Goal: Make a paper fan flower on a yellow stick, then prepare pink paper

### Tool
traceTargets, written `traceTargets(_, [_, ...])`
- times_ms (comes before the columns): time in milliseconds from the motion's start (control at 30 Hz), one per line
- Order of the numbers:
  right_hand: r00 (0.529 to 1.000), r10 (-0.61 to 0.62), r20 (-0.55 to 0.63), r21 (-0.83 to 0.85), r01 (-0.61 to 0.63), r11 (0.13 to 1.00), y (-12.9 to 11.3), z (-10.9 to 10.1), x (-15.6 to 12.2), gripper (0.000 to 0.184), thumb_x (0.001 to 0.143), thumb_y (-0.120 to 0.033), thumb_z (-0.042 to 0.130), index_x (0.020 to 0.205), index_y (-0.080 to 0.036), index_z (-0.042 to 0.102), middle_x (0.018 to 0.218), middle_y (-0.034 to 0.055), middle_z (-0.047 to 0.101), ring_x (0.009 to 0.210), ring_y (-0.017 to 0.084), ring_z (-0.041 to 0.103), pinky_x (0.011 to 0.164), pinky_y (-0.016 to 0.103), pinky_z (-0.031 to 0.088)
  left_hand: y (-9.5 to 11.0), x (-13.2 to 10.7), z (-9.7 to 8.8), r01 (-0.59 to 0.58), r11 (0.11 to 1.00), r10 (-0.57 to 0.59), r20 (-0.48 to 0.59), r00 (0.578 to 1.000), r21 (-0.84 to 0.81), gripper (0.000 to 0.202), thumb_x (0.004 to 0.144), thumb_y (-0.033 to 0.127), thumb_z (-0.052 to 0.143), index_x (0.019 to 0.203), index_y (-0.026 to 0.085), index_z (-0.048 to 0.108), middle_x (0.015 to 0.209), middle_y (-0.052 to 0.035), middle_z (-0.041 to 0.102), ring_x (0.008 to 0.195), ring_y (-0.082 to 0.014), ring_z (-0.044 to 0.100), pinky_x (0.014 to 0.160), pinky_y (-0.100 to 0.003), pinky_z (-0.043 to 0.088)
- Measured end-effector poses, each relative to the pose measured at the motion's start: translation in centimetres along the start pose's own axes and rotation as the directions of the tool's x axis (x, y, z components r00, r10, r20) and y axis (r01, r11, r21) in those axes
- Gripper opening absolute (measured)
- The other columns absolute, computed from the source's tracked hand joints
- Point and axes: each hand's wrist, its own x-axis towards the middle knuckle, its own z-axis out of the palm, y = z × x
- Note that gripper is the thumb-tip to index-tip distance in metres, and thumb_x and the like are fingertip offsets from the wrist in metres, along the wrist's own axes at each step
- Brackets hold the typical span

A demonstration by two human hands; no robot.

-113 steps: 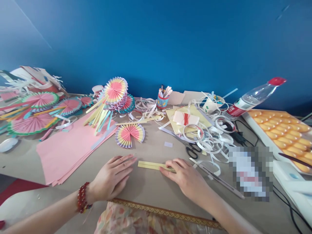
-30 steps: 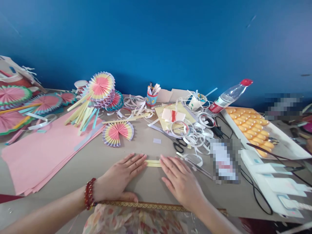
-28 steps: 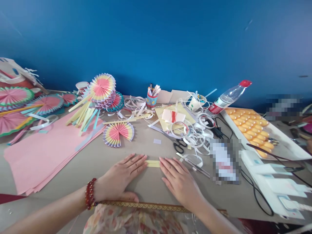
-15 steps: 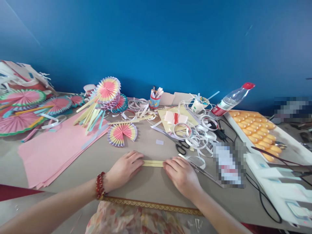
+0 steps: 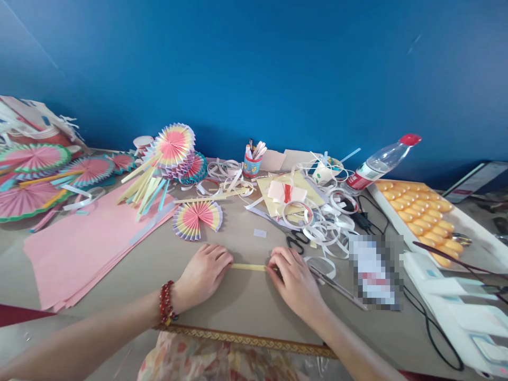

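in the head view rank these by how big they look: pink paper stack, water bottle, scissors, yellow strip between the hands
1. pink paper stack
2. water bottle
3. yellow strip and scissors: look alike, both partly hidden, so unranked.

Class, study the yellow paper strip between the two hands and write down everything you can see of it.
The yellow paper strip is thin, pale yellow and narrow, apparently folded lengthwise. It lies flat on the grey-brown table, running left to right near the front edge. The left hand covers its left end with curled fingers, and the right hand presses on its right end, so only the middle stretch shows. Both ends are hidden.
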Motion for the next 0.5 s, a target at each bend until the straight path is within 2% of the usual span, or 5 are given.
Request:
traceTargets(233, [1.0, 0.022, -0.009, 0.04, -0.021, 0.999, 0.5, 0.1, 0.0, 0.011, 0.093, -0.016, 0.05, 0.086, -0.021, 0.056, 0.098, 0.0063, 0.061, 0.094, 0.022, 0.057, 0.082, 0.034, 0.046, -0.5, 0.0, 0.1, 0.024, 0.996, -0.025, -0.014, 1.0, -0.081, 0.025, 0.097, 0.013, 0.038, 0.09, 0.019, 0.061, 0.095, -0.0057, 0.059, 0.084, -0.018, 0.056, 0.078, -0.033, 0.044])
traceTargets(367, [1.0, -0.01, 0.013, 0.079, 0.009, 0.997, 0.6, -0.2, -0.1, 0.017, 0.095, -0.014, 0.048, 0.09, -0.021, 0.062, 0.101, 0.0066, 0.062, 0.094, 0.021, 0.056, 0.082, 0.033, 0.046, -0.7, -0.8, -0.2, -0.019, 0.999, 0.02, -0.027, 0.999, 0.025, 0.03, 0.095, 0.009, 0.038, 0.094, 0.021, 0.066, 0.106, -0.008, 0.061, 0.093, -0.0215, 0.056, 0.082, -0.036, 0.047])
traceTargets(500, [0.987, -0.16, -0.006, -0.078, 0.159, 0.984, 0.6, 0.0, -0.6, 0.029, 0.095, -0.008, 0.047, 0.107, -0.025, 0.067, 0.106, 0.0055, 0.065, 0.099, 0.023, 0.055, 0.09, 0.038, 0.043, -1.2, -2.4, -0.7, -0.11, 0.983, 0.11, 0.004, 0.994, 0.148, 0.032, 0.096, 0.012, 0.042, 0.116, 0.024, 0.064, 0.125, -0.0087, 0.061, 0.113, -0.0264, 0.053, 0.093, -0.043, 0.047])
